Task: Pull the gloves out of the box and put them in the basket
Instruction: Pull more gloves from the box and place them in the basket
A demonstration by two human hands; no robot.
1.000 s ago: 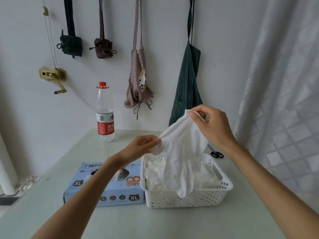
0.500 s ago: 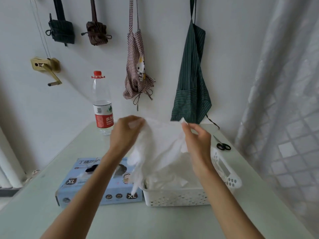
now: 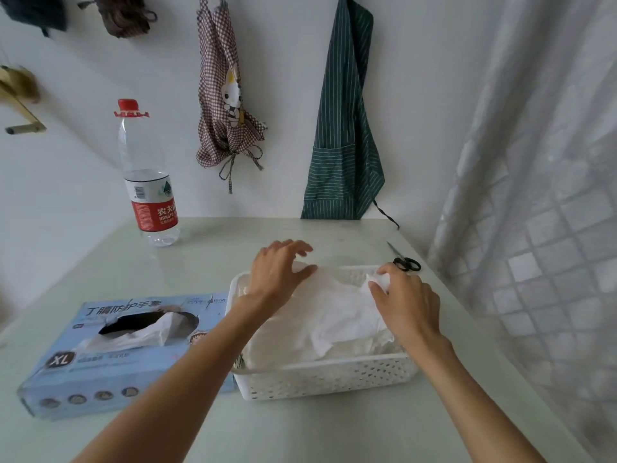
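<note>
On my feed, item by item. White perforated plastic basket (image 3: 329, 375): on the pale green tabletop (image 3: 300, 426), filled with a heap of thin white disposable gloves (image 3: 283, 342). Topmost white glove (image 3: 337, 305): spread flat across the heap. Left hand (image 3: 278, 274): fingers straight and spread, palm pressing the glove's far left edge, gripping nothing. Right hand (image 3: 405, 300): thumb and fingertips pinching the glove's far right corner at the basket rim. Light blue cardboard glove box marked XL (image 3: 100, 372): touching the basket's left side, one white glove (image 3: 147, 334) poking from its oval opening. Clear water bottle with red cap (image 3: 147, 182): upright, far left. Black-handled scissors (image 3: 404, 260): just behind the basket. Checked apron (image 3: 227, 95) and green striped apron (image 3: 344, 128): hanging on the wall.
</note>
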